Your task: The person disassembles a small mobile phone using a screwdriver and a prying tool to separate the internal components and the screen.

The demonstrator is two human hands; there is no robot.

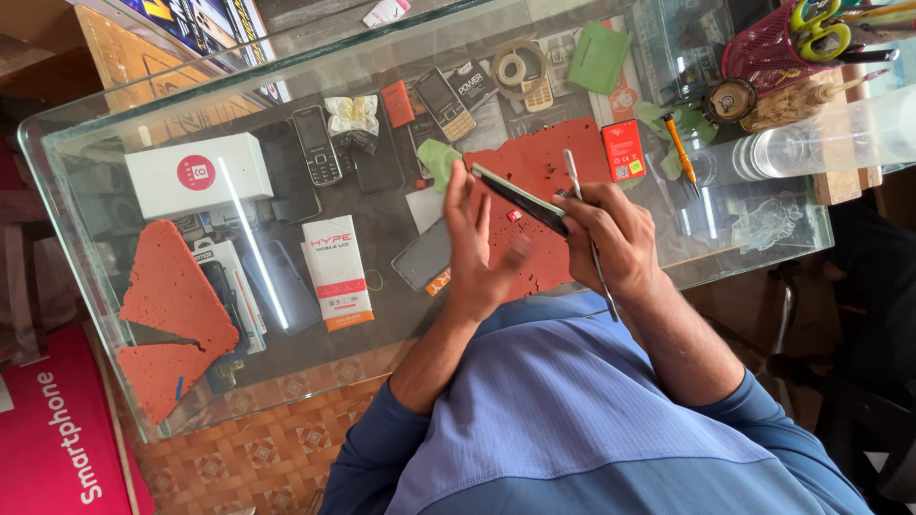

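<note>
A slim smartphone (520, 198) is held edge-on above a red rubber mat (549, 157) on the glass counter. My left hand (474, 243) supports its upper end with open fingers spread along it. My right hand (611, 238) grips the phone's other end and also holds thin metal tweezers (584, 224) that stick out both above and below the fist. A tiny red part (514, 216) lies on the mat just below the phone.
A glass display counter (114, 315) holds keypad phones (316, 143), a white box (196, 174), a boxed screen (338, 271), red mat pieces (172, 286), a tape roll (515, 67), a red battery (623, 150), an orange screwdriver (679, 145) and a red basket with scissors (778, 48).
</note>
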